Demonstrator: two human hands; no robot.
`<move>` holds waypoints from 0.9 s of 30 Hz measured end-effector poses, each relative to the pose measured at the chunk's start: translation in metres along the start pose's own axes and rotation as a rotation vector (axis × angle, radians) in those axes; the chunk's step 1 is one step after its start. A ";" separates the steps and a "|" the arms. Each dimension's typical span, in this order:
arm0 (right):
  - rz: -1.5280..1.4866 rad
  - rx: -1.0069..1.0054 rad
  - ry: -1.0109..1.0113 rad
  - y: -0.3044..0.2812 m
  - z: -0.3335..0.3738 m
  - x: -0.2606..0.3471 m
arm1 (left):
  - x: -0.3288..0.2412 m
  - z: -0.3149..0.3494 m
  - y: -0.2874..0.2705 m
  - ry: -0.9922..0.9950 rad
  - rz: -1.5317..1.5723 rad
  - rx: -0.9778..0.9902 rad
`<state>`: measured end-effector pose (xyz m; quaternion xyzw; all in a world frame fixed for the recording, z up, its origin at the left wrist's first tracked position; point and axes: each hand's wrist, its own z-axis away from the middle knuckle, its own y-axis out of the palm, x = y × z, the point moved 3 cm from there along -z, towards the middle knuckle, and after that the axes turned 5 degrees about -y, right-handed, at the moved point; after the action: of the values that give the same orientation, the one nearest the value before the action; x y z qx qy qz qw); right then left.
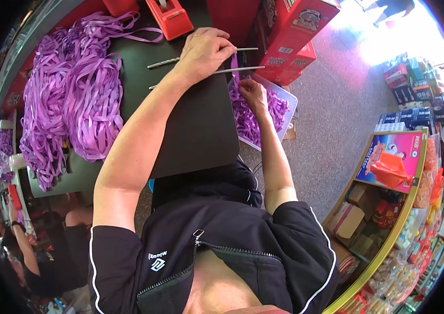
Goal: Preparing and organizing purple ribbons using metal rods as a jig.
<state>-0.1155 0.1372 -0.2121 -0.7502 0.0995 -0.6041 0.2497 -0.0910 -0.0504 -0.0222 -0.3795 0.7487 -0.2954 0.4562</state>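
Note:
A narrow purple ribbon (234,66) runs from my left hand (205,53) down to my right hand (254,95). My left hand is closed, pinching the upper end between thumb and fingers above the corner of the dark table. Two thin metal rods (245,68) lie crosswise there, poking past the table's right edge; my left hand and wrist hide their middles. Beyond the edge, my right hand pinches the ribbon lower down, over a white plastic bin (291,99) heaped with purple ribbons (246,120). Whether the pinched strip joins that heap is hidden.
Long bundles of purple ribbon (94,107) cover the left of the table (196,136). A red tape dispenser (172,22) sits at the far edge, beside red boxes (292,31). Shelves of packaged goods (420,209) stand right. At lower left, another person's arm (26,248) shows.

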 end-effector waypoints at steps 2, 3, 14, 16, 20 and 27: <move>-0.023 0.003 0.029 0.005 0.002 -0.005 | -0.001 0.000 -0.002 -0.002 -0.003 0.005; -0.016 0.020 0.045 0.007 0.003 -0.008 | 0.000 0.000 0.000 -0.007 -0.001 0.011; -0.057 -0.024 0.149 0.037 0.010 -0.051 | 0.001 -0.003 0.002 -0.001 -0.016 0.051; -0.098 -0.060 0.201 0.042 0.014 -0.064 | 0.000 -0.004 0.002 0.004 -0.014 0.055; -0.204 -0.075 0.270 0.051 0.017 -0.086 | -0.001 -0.003 0.002 -0.023 -0.022 0.080; -0.379 -0.265 0.296 0.040 0.009 -0.104 | -0.003 -0.005 0.002 -0.032 -0.011 0.099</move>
<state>-0.1270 0.1520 -0.3226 -0.6853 0.0708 -0.7246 0.0144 -0.0952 -0.0459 -0.0203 -0.3652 0.7237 -0.3287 0.4846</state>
